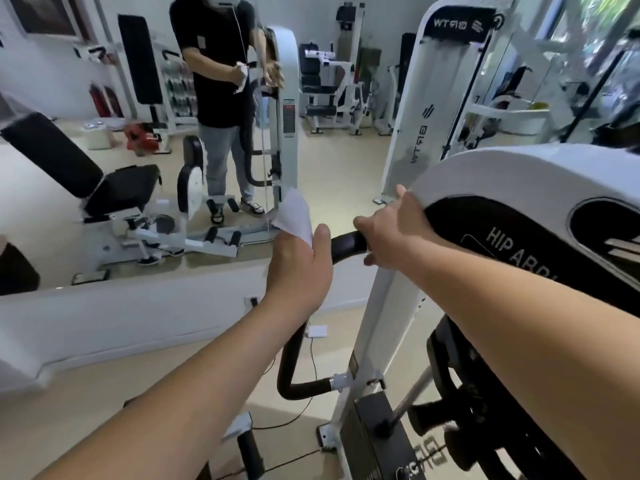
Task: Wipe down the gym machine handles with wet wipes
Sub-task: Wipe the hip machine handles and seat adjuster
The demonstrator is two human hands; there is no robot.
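Observation:
A black curved handle (348, 244) loops off the front of a white hip machine (519, 174). My left hand (299, 265) grips a white wet wipe (294, 214) at the handle's top bend; the wipe sticks up above my fingers. My right hand (391, 233) rests on the machine's white frame edge beside the handle, fingers spread and fairly straight, thumb up. The lower run of the handle (289, 362) curves back to the frame below my left wrist.
A wall mirror (311, 161) ahead reflects me, a padded seat machine (104, 188) and other white machines. A low white ledge (121, 313) runs under the mirror. A white box with a cable (317, 331) lies on the floor. The weight stack (374, 434) is low right.

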